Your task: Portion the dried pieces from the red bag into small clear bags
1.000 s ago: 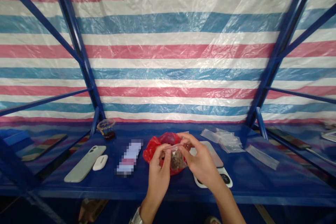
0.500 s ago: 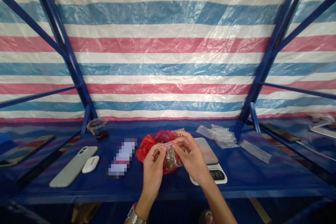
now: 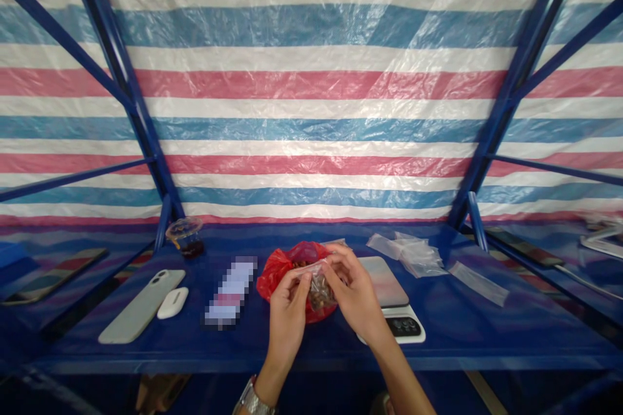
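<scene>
My left hand [image 3: 287, 318] and my right hand [image 3: 353, 292] pinch the top edge of a small clear zip bag [image 3: 317, 290] from either side. Brown lumpy pieces fill its lower part. Behind and under it, a red plastic bag [image 3: 277, 279] lies bunched, with similar brown pieces showing at its mouth. A digital kitchen scale [image 3: 384, 282] sits just right of my right hand, and that hand's wrist partly covers its front.
To the left on the blue shelf lie a phone in a pale case [image 3: 141, 306], a white earbud case [image 3: 172, 303], a blurred flat item [image 3: 230, 292] and a clear cup [image 3: 185, 238] with dark contents. Loose clear bags [image 3: 413, 255] lie to the right.
Both hands still hold the zip bag at about the same place. The whole view has shifted slightly with my head, and nothing has been let go.
</scene>
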`<state>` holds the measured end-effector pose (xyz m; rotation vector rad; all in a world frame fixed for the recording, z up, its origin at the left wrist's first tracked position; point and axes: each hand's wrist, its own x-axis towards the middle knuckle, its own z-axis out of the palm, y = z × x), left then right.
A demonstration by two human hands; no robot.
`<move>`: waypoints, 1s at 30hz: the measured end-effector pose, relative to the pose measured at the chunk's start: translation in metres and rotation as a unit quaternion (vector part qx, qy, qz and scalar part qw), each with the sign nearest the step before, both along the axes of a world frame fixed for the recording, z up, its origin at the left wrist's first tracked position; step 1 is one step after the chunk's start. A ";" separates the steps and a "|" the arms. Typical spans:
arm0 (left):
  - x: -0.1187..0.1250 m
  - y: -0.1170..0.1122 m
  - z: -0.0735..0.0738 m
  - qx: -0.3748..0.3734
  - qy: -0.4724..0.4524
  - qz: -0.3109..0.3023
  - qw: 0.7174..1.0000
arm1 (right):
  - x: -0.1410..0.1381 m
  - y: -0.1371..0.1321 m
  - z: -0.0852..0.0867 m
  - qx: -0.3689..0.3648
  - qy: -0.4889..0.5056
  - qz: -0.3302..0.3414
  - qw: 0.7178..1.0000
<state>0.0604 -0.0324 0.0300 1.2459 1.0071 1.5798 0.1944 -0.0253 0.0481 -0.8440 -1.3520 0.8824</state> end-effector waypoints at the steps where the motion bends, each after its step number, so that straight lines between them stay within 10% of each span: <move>1: 0.000 0.000 0.000 0.004 0.003 0.004 1.000 | 0.000 0.000 0.000 -0.001 0.001 0.006 1.000; 30: 0.000 0.001 -0.004 0.030 0.028 0.027 0.999 | -0.003 -0.001 -0.006 0.017 -0.046 -0.009 0.999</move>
